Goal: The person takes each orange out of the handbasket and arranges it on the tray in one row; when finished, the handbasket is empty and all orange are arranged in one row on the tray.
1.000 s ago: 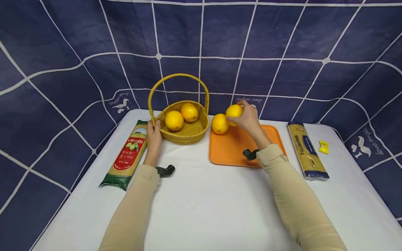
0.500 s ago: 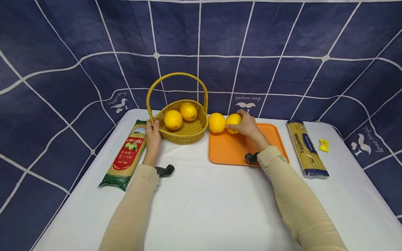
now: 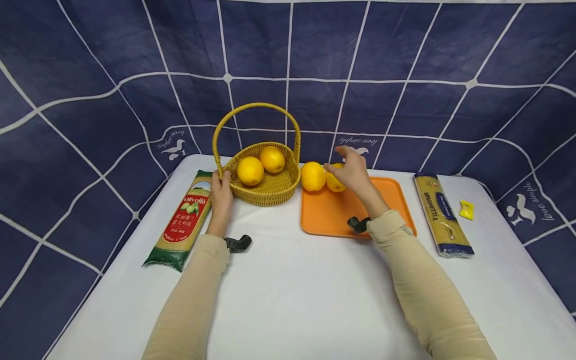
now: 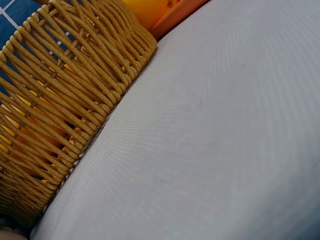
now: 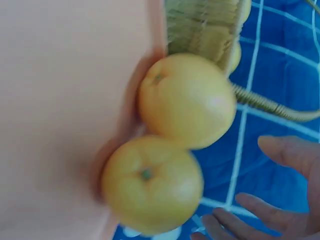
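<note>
A yellow wicker basket [image 3: 265, 199] with a tall arched handle stands at the back, with two oranges [image 3: 250, 171] in it. My left hand [image 3: 221, 197] grips its left end by the foot of the handle; most of its fingers are hidden. On the orange tray [image 3: 333, 220], two more oranges lie side by side at the back left corner, the left orange [image 3: 313, 176] near the basket. Over the right orange [image 5: 152, 185] hovers my right hand [image 3: 353, 172], thumb and fingers spread apart with nothing between them. The right wrist view shows the fingers away from both oranges.
Left of the basket lies a red and green spaghetti pack [image 3: 186, 220]. Another spaghetti pack [image 3: 443, 216], with blue ends, lies right of the tray, beside a small yellow packet [image 3: 466, 210]. A dark blue checked cloth [image 3: 324, 55] hangs close behind the white table [image 3: 292, 300].
My right hand lowered an orange onto the tray beside the other one, then let go and rose slightly with its fingers spread. The left hand has stayed on the basket.
</note>
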The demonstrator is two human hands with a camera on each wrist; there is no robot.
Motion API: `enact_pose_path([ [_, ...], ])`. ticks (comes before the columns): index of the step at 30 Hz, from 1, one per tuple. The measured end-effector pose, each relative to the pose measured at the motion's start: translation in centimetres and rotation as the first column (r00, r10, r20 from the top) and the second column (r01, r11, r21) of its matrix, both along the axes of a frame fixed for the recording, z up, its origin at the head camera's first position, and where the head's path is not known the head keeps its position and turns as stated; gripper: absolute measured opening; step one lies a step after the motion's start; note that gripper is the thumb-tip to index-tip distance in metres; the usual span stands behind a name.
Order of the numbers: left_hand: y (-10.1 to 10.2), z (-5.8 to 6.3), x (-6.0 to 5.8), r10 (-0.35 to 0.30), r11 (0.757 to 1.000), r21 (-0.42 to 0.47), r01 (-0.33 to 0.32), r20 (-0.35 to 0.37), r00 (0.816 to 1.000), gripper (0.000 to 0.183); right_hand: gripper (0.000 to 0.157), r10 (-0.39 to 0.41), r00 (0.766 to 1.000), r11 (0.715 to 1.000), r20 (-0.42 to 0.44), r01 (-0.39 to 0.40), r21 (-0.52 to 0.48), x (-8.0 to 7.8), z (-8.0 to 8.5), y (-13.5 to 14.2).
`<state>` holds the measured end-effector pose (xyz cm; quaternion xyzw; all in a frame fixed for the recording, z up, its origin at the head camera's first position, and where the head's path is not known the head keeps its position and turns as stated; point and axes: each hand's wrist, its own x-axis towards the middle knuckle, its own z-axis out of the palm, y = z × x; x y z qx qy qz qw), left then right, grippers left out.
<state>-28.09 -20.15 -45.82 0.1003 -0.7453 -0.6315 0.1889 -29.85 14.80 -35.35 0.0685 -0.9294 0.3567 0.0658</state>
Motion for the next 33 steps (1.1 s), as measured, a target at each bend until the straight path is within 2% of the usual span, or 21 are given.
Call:
enact_pose_path([
  [8, 0.0, 0.2, 0.0, -0.010, 1.000, 0.004, 0.010, -0.006, 1.000, 0.050, 0.065, 0.130, 0.991, 0.991, -0.037, -0.131, -0.026, 1.2, 1.7, -3.3],
  [16, 0.1, 0.2, 0.0, -0.023, 1.000, 0.014, 0.023, 0.000, 1.000, 0.052, 0.068, 0.224, 0.974, 0.973, -0.022, -0.225, -0.053, 1.2, 1.6, -5.8],
  [21, 0.1, 0.3, -0.2, -0.023, 1.000, 0.011, 0.023, -0.010, 1.000, 0.051, 0.066, 0.295, 0.954, 0.954, -0.049, -0.297, -0.046, 0.9, 1.1, -7.4],
  [24, 0.0, 0.3, -0.2, -0.017, 1.000, 0.009, 0.018, -0.007, 1.000, 0.051, 0.068, 0.329, 0.944, 0.941, -0.032, -0.330, -0.074, 0.7, 0.6, -8.4],
  [33, 0.2, 0.1, -0.2, -0.004, 1.000, 0.017, 0.004, 0.001, 1.000, 0.049, 0.070, 0.329, 0.944, 0.937, 0.006, -0.326, -0.125, 0.2, -1.3, -11.1],
])
